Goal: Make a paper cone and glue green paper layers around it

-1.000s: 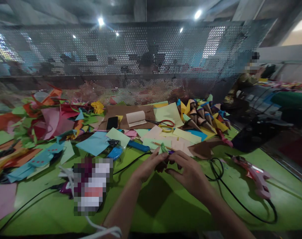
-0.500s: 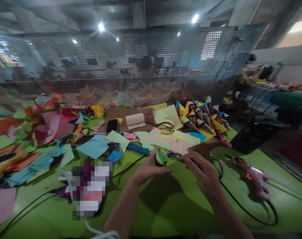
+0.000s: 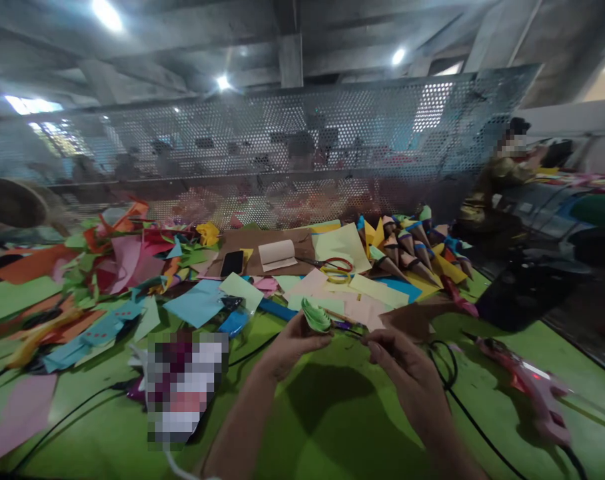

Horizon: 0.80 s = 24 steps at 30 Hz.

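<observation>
My left hand (image 3: 296, 345) is closed around a light green paper coil (image 3: 316, 315), whose layered edges show at the top and face up and to the right. Just to the right, at about the same height, my right hand (image 3: 396, 357) has its thumb and fingers pinched together. Whatever may lie in that pinch is too small to make out. Behind the hands, a thin purple-and-dark stick (image 3: 348, 327) and a pencil-like stick (image 3: 338, 316) show near the loose papers. The pink glue gun (image 3: 530, 380) lies on the green table (image 3: 332, 427), right of my right hand.
Scissors (image 3: 336, 267), a phone (image 3: 232, 263) and brown paper cones (image 3: 407, 247) lie farther back. Heaped coloured paper (image 3: 137, 260) covers the left. A blurred-out package (image 3: 187, 387) and cables lie left of my arm. A perforated screen (image 3: 262, 153) stands behind; a person (image 3: 502, 170) is at right.
My view has tilted up and turned slightly left. The green coil has tipped in my left hand, showing more of its side. My right hand stays pinched beside it.
</observation>
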Motion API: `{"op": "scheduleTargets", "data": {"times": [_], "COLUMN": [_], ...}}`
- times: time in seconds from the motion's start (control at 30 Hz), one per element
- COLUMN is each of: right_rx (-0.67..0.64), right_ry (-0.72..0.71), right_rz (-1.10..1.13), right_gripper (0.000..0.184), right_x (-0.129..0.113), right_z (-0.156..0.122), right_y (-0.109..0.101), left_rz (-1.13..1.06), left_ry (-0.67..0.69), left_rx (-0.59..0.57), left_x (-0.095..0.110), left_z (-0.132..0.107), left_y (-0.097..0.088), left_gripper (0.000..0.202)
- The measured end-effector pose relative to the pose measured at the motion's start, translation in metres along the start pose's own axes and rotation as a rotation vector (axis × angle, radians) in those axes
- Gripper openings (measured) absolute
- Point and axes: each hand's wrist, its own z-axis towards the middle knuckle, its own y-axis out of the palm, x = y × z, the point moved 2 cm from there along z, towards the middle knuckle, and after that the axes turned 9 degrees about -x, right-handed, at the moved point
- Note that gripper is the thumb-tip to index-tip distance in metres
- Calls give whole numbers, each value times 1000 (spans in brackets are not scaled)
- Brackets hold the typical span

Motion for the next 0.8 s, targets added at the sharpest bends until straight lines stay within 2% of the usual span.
{"op": "scheduleTargets", "data": {"times": [0.1, 0.3, 0.4, 0.63, 0.8], "right_rx": [-6, -1, 1, 2, 51], "right_ry": [-15, -95, -113, -53, -68], "right_rz": [-50, -129, -129, -1, 48], "right_gripper": [22, 21, 21, 23, 26], "right_x": [2, -3, -4, 4, -14], "right_z": [-3, -5, -4, 0, 21], "right_y": [-2, -2, -1, -6, -12], "left_rz": [-49, -129, -116, -13, 43], "left_ry": [28, 113, 113, 50, 2], "left_rx": [-7, -103, -135, -142, -185], "left_x": [0, 3, 2, -6, -7], "left_z": [2, 5, 5, 4, 4], "left_y": [-5, -10, -13, -18, -11], "left_gripper": [41, 21, 24, 33, 34]}}
